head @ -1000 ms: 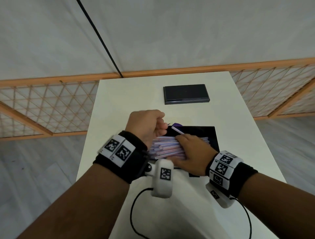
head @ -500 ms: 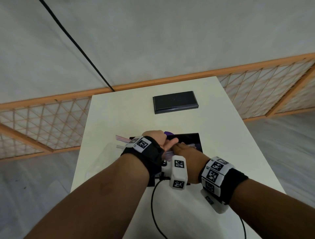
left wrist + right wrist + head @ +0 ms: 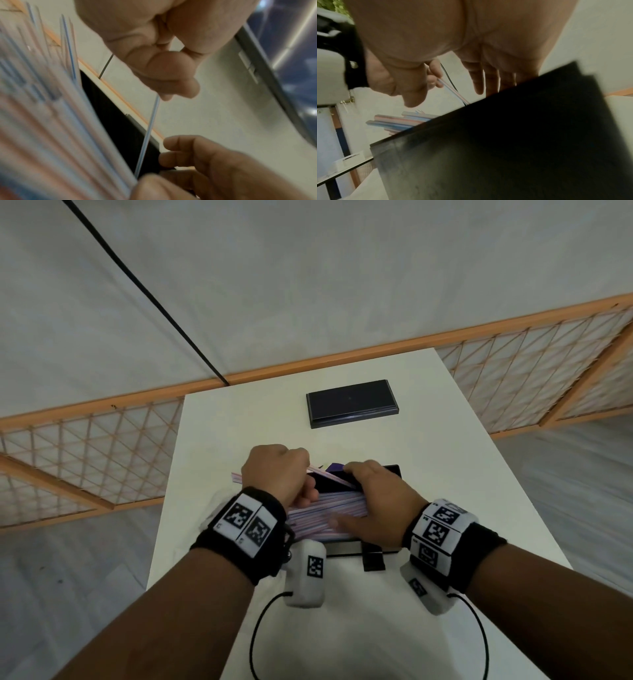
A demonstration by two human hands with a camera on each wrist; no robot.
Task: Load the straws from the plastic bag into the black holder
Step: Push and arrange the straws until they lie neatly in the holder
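Note:
A pile of pink and blue striped straws point(image 3: 322, 513) lies across the open black holder point(image 3: 346, 550) near the table's front. My left hand point(image 3: 305, 474) is curled and pinches a single straw point(image 3: 337, 479) that slants over the holder's far side; the left wrist view shows this straw point(image 3: 150, 128) running down from the left hand point(image 3: 159, 94). My right hand point(image 3: 363, 494) rests flat on the pile's right end, its fingers point(image 3: 477, 81) straight over the holder point(image 3: 505, 135). Straw ends point(image 3: 399, 120) stick out past the holder's left edge.
A flat black lid point(image 3: 352, 404) lies at the far end of the white table point(image 3: 239, 422). A small purple object point(image 3: 334, 466) shows behind my hands. An orange lattice fence point(image 3: 85, 446) runs behind the table. Cables hang from both wrist cameras.
My left hand has come up from the holder with one straw pinched. The right hand stays on the pile, which shows again. The head view has shifted.

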